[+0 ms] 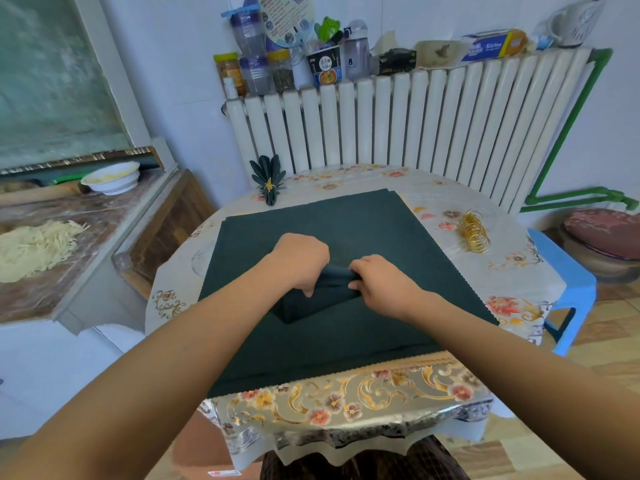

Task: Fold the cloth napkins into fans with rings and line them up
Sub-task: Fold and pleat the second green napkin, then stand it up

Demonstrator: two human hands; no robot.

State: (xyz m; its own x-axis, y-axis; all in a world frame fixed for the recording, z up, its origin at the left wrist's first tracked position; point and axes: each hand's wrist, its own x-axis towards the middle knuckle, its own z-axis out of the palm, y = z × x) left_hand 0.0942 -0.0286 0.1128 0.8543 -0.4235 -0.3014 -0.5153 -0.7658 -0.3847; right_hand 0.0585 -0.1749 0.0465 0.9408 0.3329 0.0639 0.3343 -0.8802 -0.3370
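At a floral-clothed table [346, 393], a person's left hand [300, 260] and right hand [382, 282] both pinch a dark green napkin [322, 299], bunched between them atop a flat napkin stack [346, 220]. Gold rings [473, 232] lie right; a finished fan [268, 180] stands beyond. A bowl [112, 176] holds pale food; jars [256, 69] line the radiator [415, 119].

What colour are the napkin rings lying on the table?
Gold; the napkin rings lie in a loose pile, seen in the head view.
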